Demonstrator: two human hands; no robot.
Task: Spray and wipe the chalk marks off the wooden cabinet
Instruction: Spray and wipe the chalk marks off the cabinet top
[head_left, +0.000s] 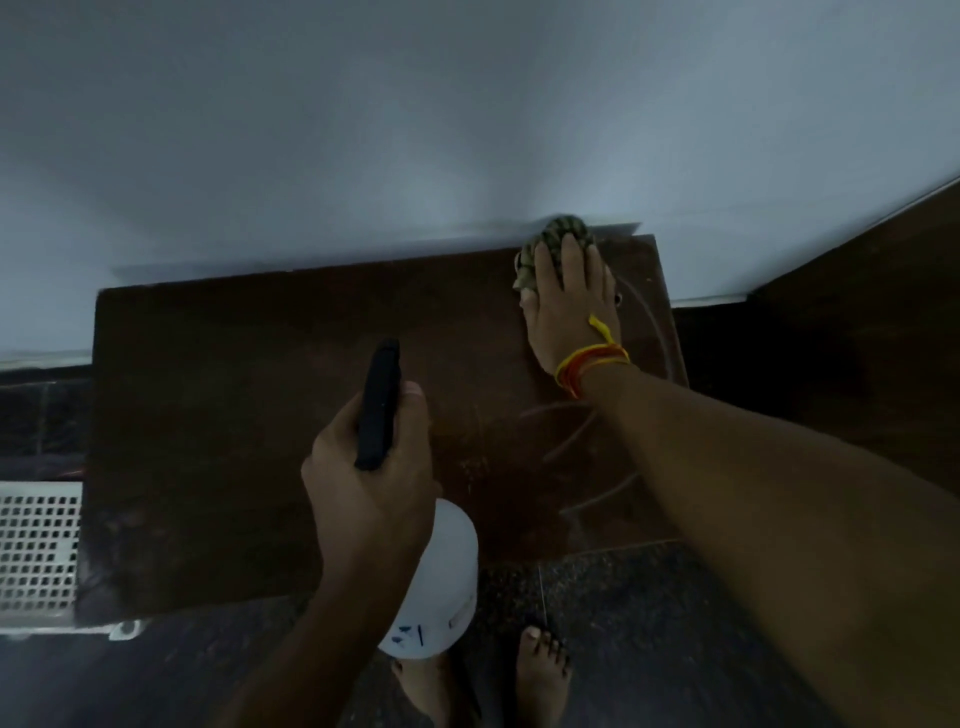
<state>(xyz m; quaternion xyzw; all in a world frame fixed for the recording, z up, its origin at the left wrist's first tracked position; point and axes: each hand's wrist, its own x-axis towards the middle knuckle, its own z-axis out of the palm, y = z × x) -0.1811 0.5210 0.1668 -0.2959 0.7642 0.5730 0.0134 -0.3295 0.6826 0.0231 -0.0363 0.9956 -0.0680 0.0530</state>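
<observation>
Right hand (569, 306) flat, fingers spread, pressing cloth (550, 244) at far right corner of cabinet top (234, 415). Left hand (369, 483) wrapped round spray bottle (436, 582), near centre. Chalk marks (597, 467) remain near right: advise firm overlapping strokes toward near edge.

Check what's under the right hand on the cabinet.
A green patterned cloth sticks out past the right hand, pressed onto the cabinet top. The hand hides the rest of the cloth and any chalk beneath.
</observation>
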